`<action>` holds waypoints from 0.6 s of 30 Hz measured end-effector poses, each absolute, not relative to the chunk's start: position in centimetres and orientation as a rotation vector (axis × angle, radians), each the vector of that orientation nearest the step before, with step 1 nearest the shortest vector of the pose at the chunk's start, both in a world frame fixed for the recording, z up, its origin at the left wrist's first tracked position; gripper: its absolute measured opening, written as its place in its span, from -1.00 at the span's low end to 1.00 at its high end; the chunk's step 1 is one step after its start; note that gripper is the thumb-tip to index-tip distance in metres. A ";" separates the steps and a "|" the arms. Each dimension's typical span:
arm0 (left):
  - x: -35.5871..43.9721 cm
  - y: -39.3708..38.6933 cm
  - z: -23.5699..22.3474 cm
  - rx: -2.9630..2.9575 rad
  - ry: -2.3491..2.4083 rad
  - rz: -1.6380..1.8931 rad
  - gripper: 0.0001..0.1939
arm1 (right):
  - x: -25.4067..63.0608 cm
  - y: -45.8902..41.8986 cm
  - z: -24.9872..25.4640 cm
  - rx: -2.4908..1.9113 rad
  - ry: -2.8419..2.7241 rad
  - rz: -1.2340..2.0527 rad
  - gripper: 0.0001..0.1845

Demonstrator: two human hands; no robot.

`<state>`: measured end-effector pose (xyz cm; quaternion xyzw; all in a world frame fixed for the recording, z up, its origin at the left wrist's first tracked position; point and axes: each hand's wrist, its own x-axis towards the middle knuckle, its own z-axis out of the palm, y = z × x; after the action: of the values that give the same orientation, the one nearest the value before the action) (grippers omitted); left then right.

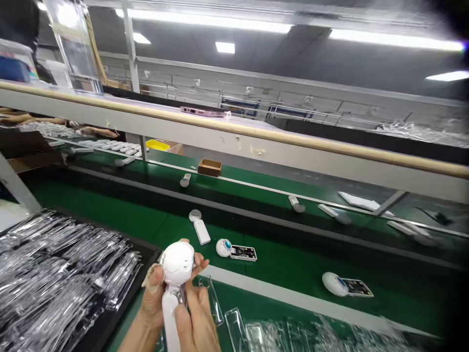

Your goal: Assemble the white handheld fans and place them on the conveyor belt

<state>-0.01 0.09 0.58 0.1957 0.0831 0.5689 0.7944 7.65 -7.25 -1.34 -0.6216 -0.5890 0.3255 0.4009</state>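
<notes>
White device [177, 264] in both your hands, held just above the near edge of the belt. Your left hand [152, 303] is clenched around its round head, with a pale wrap on the thumb [150, 276]. Your right hand [196, 320] grasps its handle [170, 320] lower down. Clear blisters [234, 330] lie just beside your hands, and to your left a black tray [148, 256] holds a deep pile of clear blisters [62, 274].

On the green belt [161, 230] just ahead, a white handle [202, 231] lies beside a grey disc [195, 215]. Next to them sits an opened unit [224, 248] with a blue dot, its circuit board [244, 253] showing. Further right lies a second unit [334, 284], also beside a board [357, 287].

Past a dark divider, the far lane carries more handles [296, 204] and a small cardboard box [209, 167]. Beyond that runs a wood-topped rail [234, 133], with a pink phone [203, 112] behind it. At upper left, a co-worker's hands [98, 132] are near a row of white parts [110, 145].
</notes>
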 end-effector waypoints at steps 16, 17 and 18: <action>1.4 -2.6 0.4 0.786 1.083 1.033 -0.41 | 12.8 -6.9 -2.3 -1.694 -1.636 0.310 -0.36; 1.7 -2.8 0.5 0.809 1.112 1.070 -0.41 | 12.7 -6.8 -2.4 -1.661 -1.564 0.326 -0.37; 2.0 -2.8 0.5 0.843 1.141 1.108 -0.42 | 12.6 -6.7 -2.5 -1.647 -1.434 0.383 -0.39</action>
<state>2.01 -2.84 0.52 0.3669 0.4964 0.4821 0.6218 12.58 -6.66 -2.54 -0.6650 -0.5789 0.1544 0.4459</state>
